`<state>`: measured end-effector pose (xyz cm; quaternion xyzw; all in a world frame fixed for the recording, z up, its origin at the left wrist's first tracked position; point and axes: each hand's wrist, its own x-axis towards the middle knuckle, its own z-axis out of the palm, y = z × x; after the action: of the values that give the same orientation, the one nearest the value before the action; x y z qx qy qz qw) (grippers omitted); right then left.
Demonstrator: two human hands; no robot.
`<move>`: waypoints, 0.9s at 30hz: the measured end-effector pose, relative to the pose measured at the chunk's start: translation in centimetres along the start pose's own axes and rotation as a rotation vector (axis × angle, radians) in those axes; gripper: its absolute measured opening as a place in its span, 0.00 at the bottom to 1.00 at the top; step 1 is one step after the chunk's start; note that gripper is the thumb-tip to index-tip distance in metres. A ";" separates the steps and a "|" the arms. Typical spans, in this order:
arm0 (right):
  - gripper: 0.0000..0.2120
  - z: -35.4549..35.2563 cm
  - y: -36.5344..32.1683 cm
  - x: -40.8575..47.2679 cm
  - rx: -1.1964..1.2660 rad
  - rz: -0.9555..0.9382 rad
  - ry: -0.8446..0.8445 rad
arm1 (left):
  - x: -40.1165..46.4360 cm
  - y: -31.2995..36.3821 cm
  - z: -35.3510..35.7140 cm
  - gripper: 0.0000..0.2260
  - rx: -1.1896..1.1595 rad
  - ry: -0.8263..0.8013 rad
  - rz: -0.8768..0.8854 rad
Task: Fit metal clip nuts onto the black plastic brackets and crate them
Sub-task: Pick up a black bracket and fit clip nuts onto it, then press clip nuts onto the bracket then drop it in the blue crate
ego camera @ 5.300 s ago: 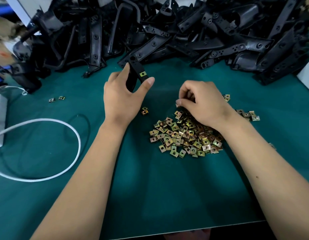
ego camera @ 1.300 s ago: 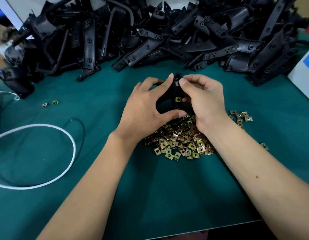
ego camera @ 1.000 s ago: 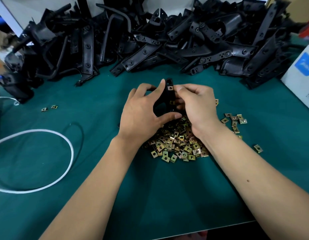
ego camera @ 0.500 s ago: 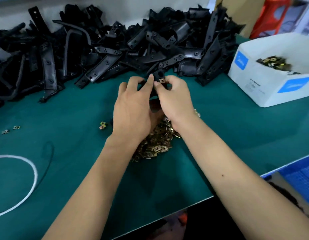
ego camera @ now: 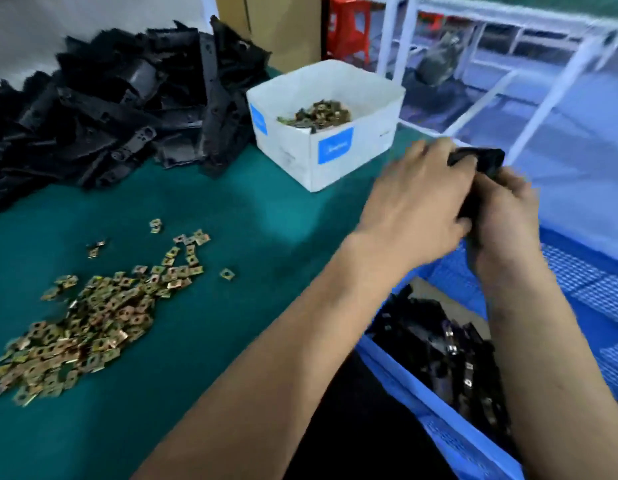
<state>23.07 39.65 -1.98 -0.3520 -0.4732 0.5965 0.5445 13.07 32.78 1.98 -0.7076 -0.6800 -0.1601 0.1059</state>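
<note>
My left hand (ego camera: 415, 206) and my right hand (ego camera: 505, 216) both grip one black plastic bracket (ego camera: 480, 161) in the air past the table's right edge, above the blue crate (ego camera: 577, 282). The bracket's clip nuts are hidden by my fingers and by blur. Inside the crate lie several black brackets with fitted clips (ego camera: 449, 348). A heap of loose brass clip nuts (ego camera: 93, 323) lies on the green table (ego camera: 231, 220) at the left. A big pile of bare black brackets (ego camera: 127, 98) fills the back of the table.
A white cardboard box (ego camera: 335, 150) holding more clip nuts stands at the table's back right corner. Beyond the crate stand white metal frame bars (ego camera: 550, 95), with a brown carton (ego camera: 287, 26) and a red stool (ego camera: 349, 26) farther back.
Both hands have carried the bracket from above the nut heap rightward, off the table and over the blue crate. The view has swung right with them.
</note>
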 end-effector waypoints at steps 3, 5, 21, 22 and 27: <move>0.11 -8.0 4.1 0.5 -0.005 0.220 0.169 | 0.9 4.3 5.6 0.24 -0.006 -0.163 0.088; 0.07 -12.7 8.6 0.0 -0.078 0.423 0.338 | 0.0 5.4 9.5 0.23 -0.019 -0.317 0.110; 0.11 -16.8 15.0 -1.7 -1.080 0.431 0.293 | -4.5 3.6 17.0 0.17 -0.377 -0.487 -0.129; 0.10 -15.2 13.5 -0.9 -1.081 0.324 0.275 | -3.5 3.8 15.7 0.18 -0.411 -0.387 -0.132; 0.09 -5.9 4.5 0.8 -0.968 -0.164 0.020 | 0.5 2.9 7.1 0.17 -0.490 0.054 -0.128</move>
<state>27.02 41.64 -7.96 -0.5317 -0.7170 0.2598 0.3683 16.57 35.68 -4.18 -0.6630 -0.6614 -0.3453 -0.0612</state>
